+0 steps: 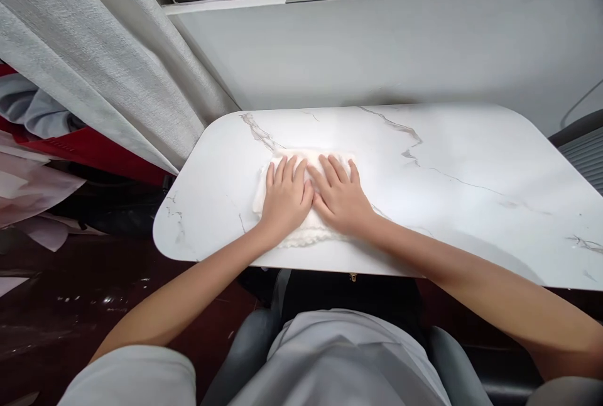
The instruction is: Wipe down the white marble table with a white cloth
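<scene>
From the head view, here were both hands down together: the left hand [285,200] and the right hand [343,200] lay flat, fingers loosely spread, gripping nothing, palms down on a soft white cloth [307,236]! The cloth sat right beneath them, poking out past the left hand's outer side, peeping beyond the fingertips and showing a ruffled edge on the wearer's side of the wrists. Thumbs met or nearly met in the middle; whether they touched was hard to call. Under it all, the white marbled desk [461,148] ran out well past the right hand, with a pale wall [377,48] ahead of the fingers and a curtain [108,35] off beyond the left hand. And the technique? Even weight through both palms seemed the sensible play, fingers kept long and loose so as not to bunch the fabric, with that rumpled near edge the spot that called for most care. How it was layered under the palms, nobody could tell!
</scene>
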`<action>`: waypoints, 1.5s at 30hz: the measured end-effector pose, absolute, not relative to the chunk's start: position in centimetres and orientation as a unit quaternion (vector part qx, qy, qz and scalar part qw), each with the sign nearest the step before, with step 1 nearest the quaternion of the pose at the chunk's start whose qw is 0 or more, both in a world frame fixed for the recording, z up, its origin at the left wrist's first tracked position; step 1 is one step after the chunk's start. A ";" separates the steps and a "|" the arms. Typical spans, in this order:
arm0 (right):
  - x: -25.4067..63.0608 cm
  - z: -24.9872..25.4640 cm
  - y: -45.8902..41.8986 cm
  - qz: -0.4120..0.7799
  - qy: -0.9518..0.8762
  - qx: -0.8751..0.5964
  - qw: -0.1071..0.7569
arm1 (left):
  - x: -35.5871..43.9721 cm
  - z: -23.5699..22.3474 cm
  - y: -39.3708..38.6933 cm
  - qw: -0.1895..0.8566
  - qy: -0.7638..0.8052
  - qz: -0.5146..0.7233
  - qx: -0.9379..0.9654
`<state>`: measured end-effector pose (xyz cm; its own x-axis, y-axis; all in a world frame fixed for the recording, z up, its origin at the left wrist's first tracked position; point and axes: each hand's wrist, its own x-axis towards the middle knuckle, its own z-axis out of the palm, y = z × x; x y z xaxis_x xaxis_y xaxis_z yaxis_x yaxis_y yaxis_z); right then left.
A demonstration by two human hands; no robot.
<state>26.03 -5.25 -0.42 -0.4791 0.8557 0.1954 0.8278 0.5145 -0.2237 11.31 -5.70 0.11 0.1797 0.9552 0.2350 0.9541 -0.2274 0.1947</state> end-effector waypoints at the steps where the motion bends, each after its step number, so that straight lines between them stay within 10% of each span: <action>1: 26.3 -0.3 -6.1 0.050 -0.862 -0.485 0.139 | 11.5 0.2 -6.5 0.007 0.618 0.152 0.771; 29: 31.5 1.7 1.8 0.181 -0.787 -0.589 0.034 | 18.0 0.2 2.2 0.084 0.609 0.213 0.759; 45: 30.2 -0.5 13.0 0.108 -0.731 -0.631 0.234 | 20.0 -0.1 13.7 0.035 0.718 0.235 0.655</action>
